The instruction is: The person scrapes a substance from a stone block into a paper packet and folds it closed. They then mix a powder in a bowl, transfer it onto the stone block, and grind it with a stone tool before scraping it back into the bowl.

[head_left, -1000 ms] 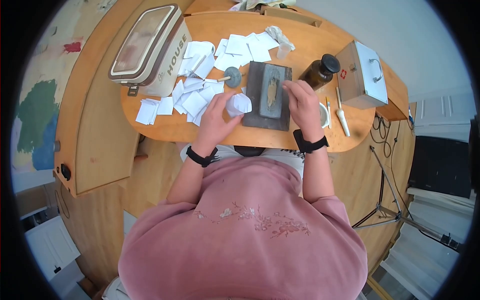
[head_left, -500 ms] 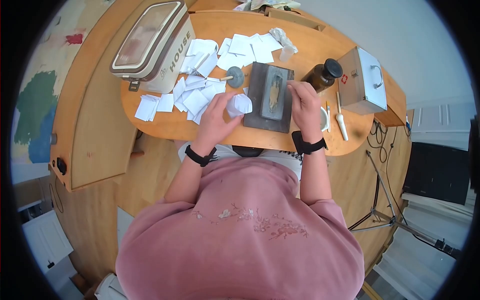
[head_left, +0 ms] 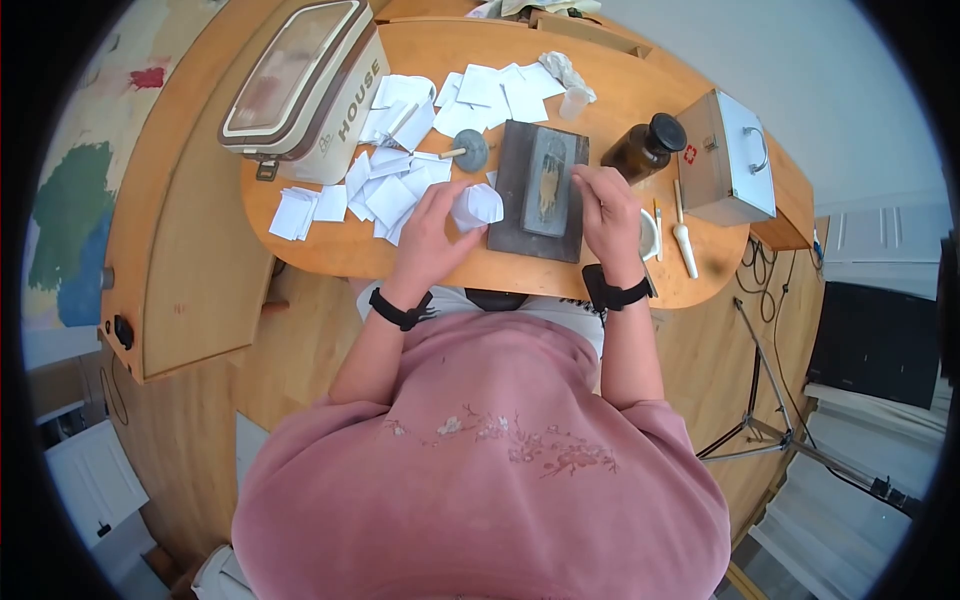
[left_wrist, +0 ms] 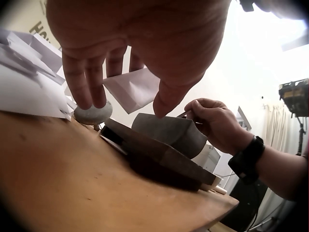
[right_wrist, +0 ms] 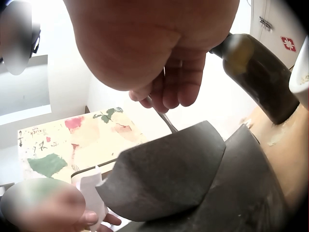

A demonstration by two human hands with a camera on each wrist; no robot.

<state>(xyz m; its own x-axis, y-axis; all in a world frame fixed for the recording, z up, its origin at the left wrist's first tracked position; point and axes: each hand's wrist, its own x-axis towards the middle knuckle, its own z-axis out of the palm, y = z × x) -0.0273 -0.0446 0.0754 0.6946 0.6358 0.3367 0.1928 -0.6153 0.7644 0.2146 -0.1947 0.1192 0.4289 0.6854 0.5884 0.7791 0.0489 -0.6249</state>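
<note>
My left hand (head_left: 432, 240) holds a folded white paper (head_left: 478, 207), thumb on one side and fingers on the other, at the left edge of a dark board (head_left: 505, 225). On that board stands a long grey trough (head_left: 549, 222) with tan powder (head_left: 549, 190) along its hollow. Over the trough's right side, my right hand (head_left: 608, 215) pinches a thin metal tool (right_wrist: 166, 121) that slopes down behind the trough wall in the right wrist view. The tool's lower end is hidden there. A grey disc with a wooden handle (head_left: 470, 150) lies left of the board.
White paper squares (head_left: 390, 203) lie spread at the left, beside a cream box (head_left: 345, 125). Right of the board are a brown bottle (head_left: 640, 150), a white mortar (head_left: 649, 235), a white pestle (head_left: 685, 250) and a metal case (head_left: 735, 160). A small clear cup (head_left: 573, 103) stands behind.
The head view has shifted slightly. Both hands keep nearly the same places, the left with the paper and the right above the trough's side.
</note>
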